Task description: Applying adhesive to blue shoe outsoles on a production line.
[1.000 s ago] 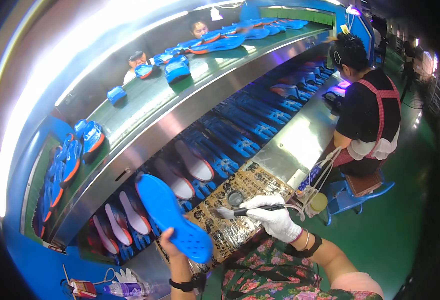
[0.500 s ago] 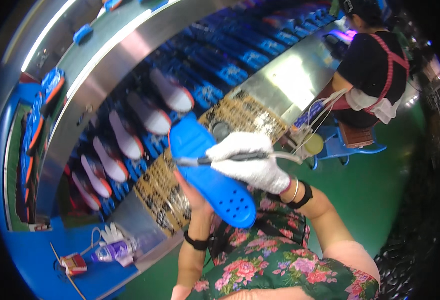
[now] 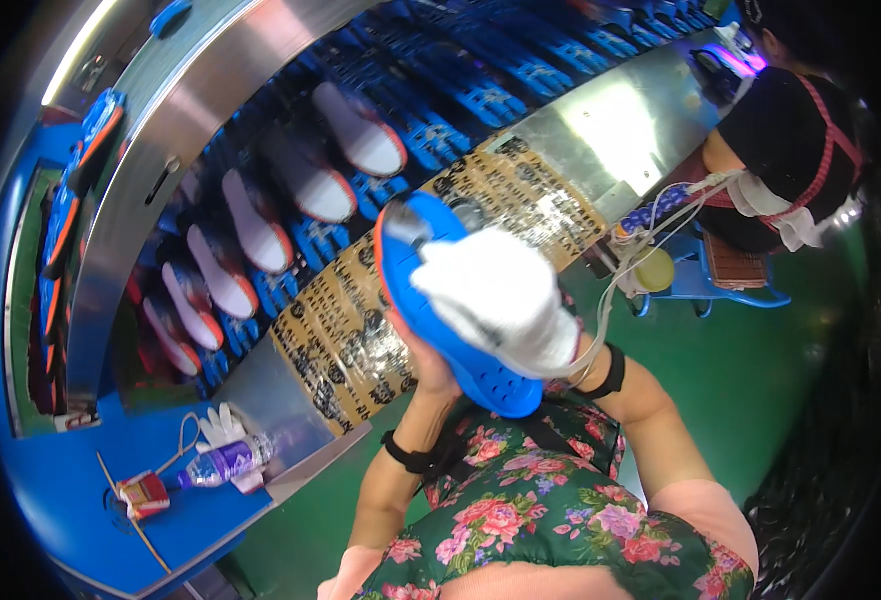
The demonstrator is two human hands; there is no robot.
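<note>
My bare left hand (image 3: 428, 362) grips a blue shoe insole (image 3: 415, 265) by its left edge and from beneath. The insole has an orange rim and small holes at its near end; a blurred grey patch shows near its far end. Over its middle is my right hand (image 3: 495, 290) in a white knit glove, smeared by motion. Its fingers are closed on a pen-shaped tool, now mostly hidden by the glove. A pale tube (image 3: 610, 300) runs from beside the glove toward the right.
Beyond my hands, white-topped insoles (image 3: 360, 135) and blue pieces line a conveyor. A taped cardboard strip (image 3: 345, 350) covers the metal ledge. A bottle (image 3: 225, 460) lies by a white glove (image 3: 222, 428) on the blue table. A co-worker (image 3: 785, 150) sits at right by a blue stool (image 3: 720, 285).
The insole has tilted and shifted slightly right in view. My right hand has turned over it, hiding the tool that lay visibly across it before. The whole view has shifted a little.
</note>
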